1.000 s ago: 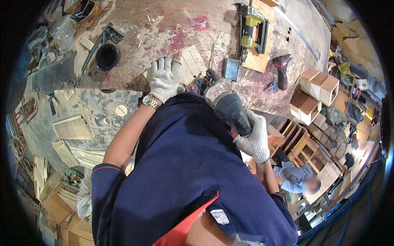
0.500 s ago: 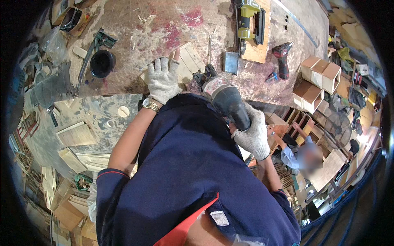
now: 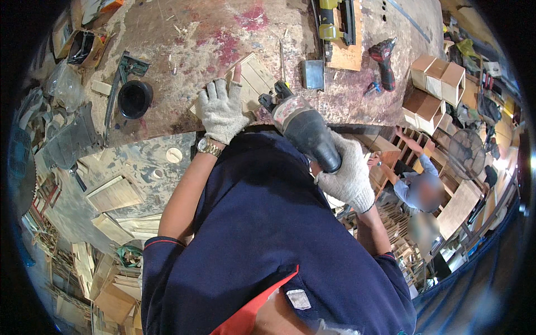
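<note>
My left hand (image 3: pixel 222 111), in a pale knitted glove with one bare finger showing, lies flat with fingers spread. It presses on a thin pale wooden board (image 3: pixel 254 78) at the bench's near edge. My right hand (image 3: pixel 349 170), gloved too, is closed round the rear of a power tool (image 3: pixel 307 128) with a black barrel-shaped body and a scuffed pale and red front. The tool slants up and left; its black front end is beside the board's right corner. Whether it touches the wood I cannot tell.
On the workbench (image 3: pixel 184 33) stand a black round bowl (image 3: pixel 134 99), a blue-grey block (image 3: pixel 313 75), a green nail gun (image 3: pixel 330 25) and a red-black cordless drill (image 3: pixel 384 62). Wooden boxes (image 3: pixel 438 81) stand at right. A co-worker (image 3: pixel 421 187) reaches among wooden frames at lower right.
My view has shifted slightly, so the bench things sit a little higher. Both my hands keep their hold. The co-worker's arms have moved.
</note>
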`<state>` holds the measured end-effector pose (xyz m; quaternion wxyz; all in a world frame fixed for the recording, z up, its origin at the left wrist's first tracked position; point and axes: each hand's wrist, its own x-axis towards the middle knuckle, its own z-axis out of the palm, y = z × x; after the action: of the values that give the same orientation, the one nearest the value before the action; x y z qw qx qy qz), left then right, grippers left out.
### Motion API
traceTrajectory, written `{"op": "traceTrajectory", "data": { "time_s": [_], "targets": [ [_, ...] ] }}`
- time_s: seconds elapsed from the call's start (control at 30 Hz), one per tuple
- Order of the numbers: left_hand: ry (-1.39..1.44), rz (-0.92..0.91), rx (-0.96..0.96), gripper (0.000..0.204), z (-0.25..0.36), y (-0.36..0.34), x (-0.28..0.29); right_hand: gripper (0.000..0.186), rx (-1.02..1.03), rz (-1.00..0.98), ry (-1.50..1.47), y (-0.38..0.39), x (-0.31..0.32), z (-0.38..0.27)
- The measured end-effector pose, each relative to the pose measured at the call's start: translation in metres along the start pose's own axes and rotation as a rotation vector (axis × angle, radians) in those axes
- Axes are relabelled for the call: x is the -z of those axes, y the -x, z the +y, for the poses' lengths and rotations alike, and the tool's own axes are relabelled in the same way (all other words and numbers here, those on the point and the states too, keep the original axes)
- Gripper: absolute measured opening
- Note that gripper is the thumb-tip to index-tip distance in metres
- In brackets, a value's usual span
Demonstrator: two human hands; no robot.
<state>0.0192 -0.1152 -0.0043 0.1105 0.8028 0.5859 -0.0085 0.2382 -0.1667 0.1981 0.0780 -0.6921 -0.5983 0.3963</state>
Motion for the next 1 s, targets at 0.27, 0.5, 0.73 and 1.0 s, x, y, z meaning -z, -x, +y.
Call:
{"op": "traceTrajectory", "data": {
  "time_s": [0.27,0.5,0.73,1.0],
  "targets": [
    [0.006,0.087,-0.019,0.119,-0.001,0.001,-0.007,0.041,-0.083,0.085,-0.097,-0.002,0.001,-0.007],
    [0.014,0.073,-0.021,0.121,0.0,0.001,-0.007,0.057,-0.322,-0.118,0.009,-0.005,0.0,-0.006],
    [-0.015,0.087,-0.039,0.133,0.001,0.0,-0.005,0.036,-0.145,0.044,-0.109,-0.002,-0.025,0.005],
    [-0.178,0.203,-0.106,0.107,-0.004,-0.003,-0.017,0.044,-0.243,0.044,-0.021,-0.016,-0.038,0.007]
  ]
}}
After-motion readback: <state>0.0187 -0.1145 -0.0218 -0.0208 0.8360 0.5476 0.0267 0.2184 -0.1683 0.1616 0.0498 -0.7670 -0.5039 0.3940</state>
